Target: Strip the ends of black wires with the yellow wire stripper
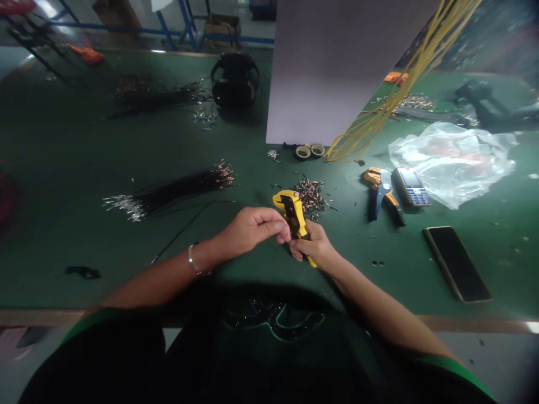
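Observation:
My right hand (315, 244) is wrapped round the handles of a yellow-and-black wire stripper (298, 216), its head tilted up and to the left. Close against the tool's left side is my left hand (259, 230), thumb and fingers pinched together; whatever sits between the fingertips is too small to make out. Just beyond the tool lies a pile of short copper-and-black wire bits (311, 193). A single black wire (183, 229) stretches over the table behind my left forearm. Farther left rests a bundle of black wires (177, 188) with silvery tips at one end and copper ones at the other.
Orange-and-blue pliers (383, 193), a keypad phone (411, 186) and a smartphone (457, 264) lie to the right. Behind them is a clear plastic bag (455, 160). Tape rolls (309, 151), yellow wires (391, 104) and a pale panel (328, 73) are at the back.

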`<action>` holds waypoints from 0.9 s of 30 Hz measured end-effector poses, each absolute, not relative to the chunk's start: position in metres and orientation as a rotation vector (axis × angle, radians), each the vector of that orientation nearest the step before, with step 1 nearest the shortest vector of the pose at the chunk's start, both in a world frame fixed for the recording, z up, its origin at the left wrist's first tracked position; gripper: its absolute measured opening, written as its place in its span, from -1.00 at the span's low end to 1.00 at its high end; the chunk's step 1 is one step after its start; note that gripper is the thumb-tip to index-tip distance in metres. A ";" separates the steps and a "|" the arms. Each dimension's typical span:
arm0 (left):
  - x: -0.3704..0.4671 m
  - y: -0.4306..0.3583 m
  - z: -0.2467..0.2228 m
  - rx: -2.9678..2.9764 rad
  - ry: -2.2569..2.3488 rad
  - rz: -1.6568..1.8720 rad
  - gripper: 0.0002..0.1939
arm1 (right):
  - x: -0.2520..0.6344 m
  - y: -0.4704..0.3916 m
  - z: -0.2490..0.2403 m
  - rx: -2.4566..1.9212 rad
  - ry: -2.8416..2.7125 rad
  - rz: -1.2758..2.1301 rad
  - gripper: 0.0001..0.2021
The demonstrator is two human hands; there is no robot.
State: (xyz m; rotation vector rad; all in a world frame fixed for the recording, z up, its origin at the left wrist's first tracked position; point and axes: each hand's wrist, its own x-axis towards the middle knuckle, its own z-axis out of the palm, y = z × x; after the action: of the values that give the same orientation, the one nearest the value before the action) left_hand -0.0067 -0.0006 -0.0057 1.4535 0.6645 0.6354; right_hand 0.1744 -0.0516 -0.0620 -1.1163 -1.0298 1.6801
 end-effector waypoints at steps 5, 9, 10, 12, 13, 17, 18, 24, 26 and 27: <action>0.000 0.001 -0.022 1.146 0.829 0.671 -0.72 | 0.171 -0.052 -0.060 -1.214 -1.111 1.632 -0.82; -0.001 0.002 -0.021 1.271 0.880 0.580 -0.70 | 0.168 -0.054 -0.059 -1.312 -1.289 1.517 -0.84; -0.002 0.002 -0.020 1.316 0.891 0.564 -0.71 | 0.168 -0.054 -0.059 -1.324 -1.340 1.484 -0.84; -0.004 -0.001 -0.020 1.339 0.925 0.538 -0.73 | 0.170 -0.053 -0.060 -1.344 -1.395 1.421 -0.85; -0.006 -0.002 -0.020 1.313 0.941 0.522 -0.74 | 0.172 -0.052 -0.060 -1.360 -1.384 1.393 -0.85; -0.009 -0.002 -0.021 1.108 0.918 0.510 -0.75 | 0.186 -0.047 -0.063 -1.381 -1.145 1.392 -0.83; -0.010 0.000 -0.019 1.075 0.880 0.525 -0.75 | 0.189 -0.045 -0.064 -1.351 -1.084 1.425 -0.82; -0.017 0.012 -0.008 0.979 0.782 0.633 -0.76 | 0.189 -0.045 -0.061 -1.129 -0.894 1.627 -0.76; -0.018 0.013 -0.007 0.971 0.782 0.639 -0.76 | 0.187 -0.046 -0.060 -1.065 -0.860 1.677 -0.76; -0.017 0.013 -0.006 0.962 0.780 0.642 -0.76 | 0.186 -0.047 -0.060 -1.035 -0.849 1.692 -0.76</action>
State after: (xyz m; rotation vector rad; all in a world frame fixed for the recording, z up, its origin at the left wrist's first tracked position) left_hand -0.0175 0.0132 -0.0064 0.9617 0.7804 0.6420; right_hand 0.1861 -0.0468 -0.0600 -1.0354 -0.8493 1.6921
